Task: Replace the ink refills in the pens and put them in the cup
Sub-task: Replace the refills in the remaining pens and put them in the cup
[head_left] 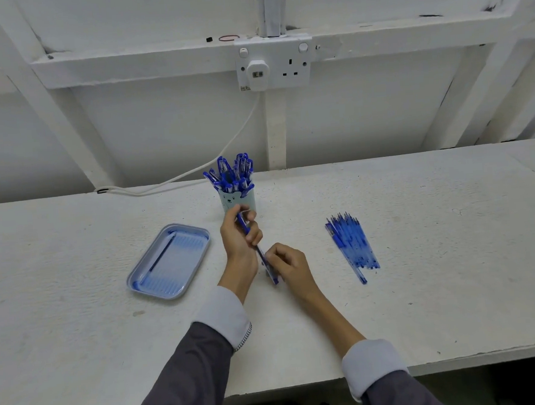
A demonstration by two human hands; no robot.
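Pen [265, 258] gripped by left hand [240, 235] and right hand [287, 263]; cup [228, 201] bear print; no legible writing.

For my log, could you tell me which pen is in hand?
The pen gripped by the left hand and right hand, before the cup; the other pens stand inside.

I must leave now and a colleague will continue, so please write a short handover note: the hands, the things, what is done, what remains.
Left hand grips the upper part of one blue pen; right hand pinches its lower end, in front of the cup.
Done: many pens stand in the cup; one thin refill lies in the tray.
To do: finish this pen and put it in the cup.
A pile of refills lies on the table, at the right.
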